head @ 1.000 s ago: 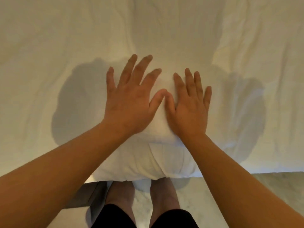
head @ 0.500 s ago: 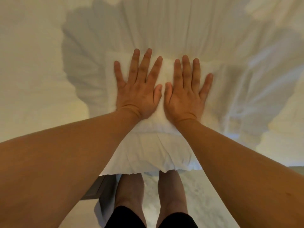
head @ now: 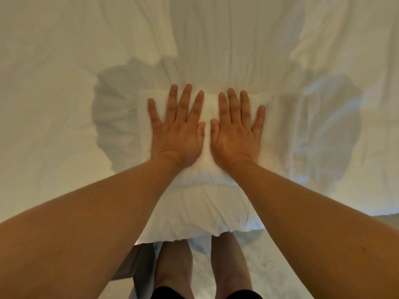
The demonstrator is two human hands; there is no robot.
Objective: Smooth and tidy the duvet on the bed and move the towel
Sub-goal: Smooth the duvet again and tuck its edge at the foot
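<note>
A white duvet (head: pixel 54 104) covers the whole bed and bunches into ridges beyond my fingers. A folded white towel (head: pixel 208 106) lies flat on it near the bed's front edge. My left hand (head: pixel 178 128) and my right hand (head: pixel 236 131) press flat on the towel side by side, fingers straight and spread, thumbs nearly touching. The duvet's front edge (head: pixel 194 216) hangs over the side of the bed just above my legs.
My bare legs (head: pixel 172 266) stand on a pale marbled floor (head: pixel 269 266) against the bed's edge. A grey piece of furniture or bed frame (head: pixel 133 264) shows at lower left beside them. Folds in the duvet (head: pixel 313 46) rise at the upper right.
Both hands have slid forward over the bed with the towel beneath them, and the duvet has rucked up in ridges ahead of the fingers. The thumbs have drifted slightly apart.
</note>
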